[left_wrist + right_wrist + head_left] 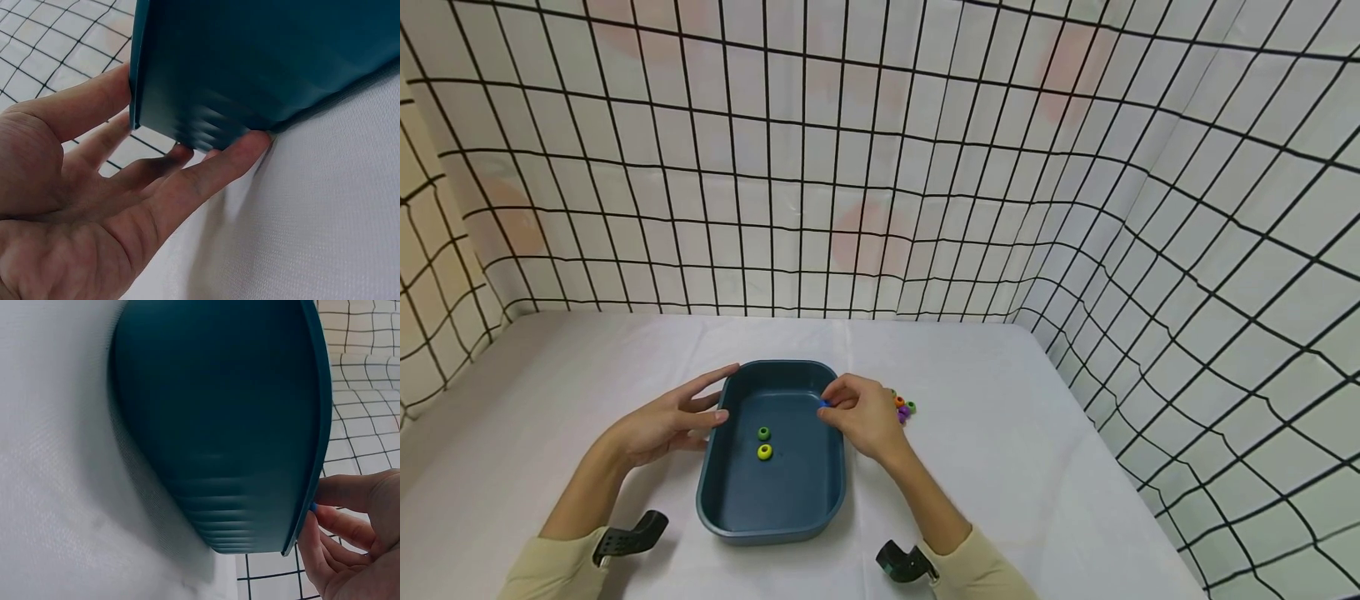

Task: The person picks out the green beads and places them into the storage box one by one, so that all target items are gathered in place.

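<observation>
Your left hand (662, 423) has its fingers spread wide, touching the left side of the blue tray (775, 500). Your right hand (868, 417) pinches one blue bead (824, 403) between its fingers, right by the tray's right edge.

The head view lets you look inside the tray, which the two wrist views do not. Two beads lie there, close together: one green bead (763, 436) and one yellow bead (764, 452). The left wrist view shows what the head view hides: one of your fingertips presses low on the outside wall, down near the white worktop (1000, 467), and another touches up by the rim. The right wrist view shows a tiny bit of the blue bead, just beside the rim, and little ridges (225, 515) on the outside wall.

Right of the tray is a bunch of beads (905, 412), green, orange and purple. Your right hand covers some of it, so you cannot count them all. Your two sleeves (977, 575) have one black gadget (632, 537) each.
</observation>
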Available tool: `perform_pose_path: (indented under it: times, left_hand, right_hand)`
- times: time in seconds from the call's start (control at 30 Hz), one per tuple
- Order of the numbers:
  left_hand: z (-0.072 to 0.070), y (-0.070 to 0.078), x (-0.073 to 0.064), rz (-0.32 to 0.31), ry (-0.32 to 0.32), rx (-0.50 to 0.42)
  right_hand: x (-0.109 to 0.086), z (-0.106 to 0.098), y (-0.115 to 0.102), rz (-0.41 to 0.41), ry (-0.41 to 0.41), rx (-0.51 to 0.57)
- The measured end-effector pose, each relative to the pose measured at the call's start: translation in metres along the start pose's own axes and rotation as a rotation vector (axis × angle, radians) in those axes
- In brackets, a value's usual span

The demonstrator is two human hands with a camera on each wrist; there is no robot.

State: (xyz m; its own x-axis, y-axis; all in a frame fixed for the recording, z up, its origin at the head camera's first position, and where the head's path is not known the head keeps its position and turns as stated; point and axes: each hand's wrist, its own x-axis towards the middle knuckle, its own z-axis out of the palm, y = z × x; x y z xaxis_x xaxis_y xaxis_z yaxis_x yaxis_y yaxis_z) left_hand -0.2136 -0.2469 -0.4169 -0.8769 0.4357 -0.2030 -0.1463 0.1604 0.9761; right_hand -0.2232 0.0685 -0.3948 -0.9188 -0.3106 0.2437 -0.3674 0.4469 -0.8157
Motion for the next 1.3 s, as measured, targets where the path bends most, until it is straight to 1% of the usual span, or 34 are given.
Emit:
perform_pose_path:
  times: [0.3, 0.57, 0.93, 1.13, 1.3]
  left_hand:
    - [0.000, -0.001, 0.000, -0.002, 0.002, -0.007]
    - [0.000, -0.001, -0.001, -0.002, -0.004, -0.022]
    - [0.000, 0.000, -0.001, 0.003, -0.004, -0.009]
    - [0.000, 0.000, -0.001, 0.008, -0.007, -0.013]
    - [0.000, 0.000, -0.001, 0.004, -0.011, -0.017]
  right_hand:
    - [-0.002, 0.002, -0.003, 0.003, -0.015, -0.040]
    - [-0.001, 0.003, -0.002, 0.003, -0.024, -0.045]
    - [0.000, 0.000, -0.003, 0.005, -0.033, -0.039]
    - [0.001, -0.009, -0.005, 0.040, -0.007, -0.010]
    - [0.003, -0.023, 0.002, 0.095, 0.039, -0.021]
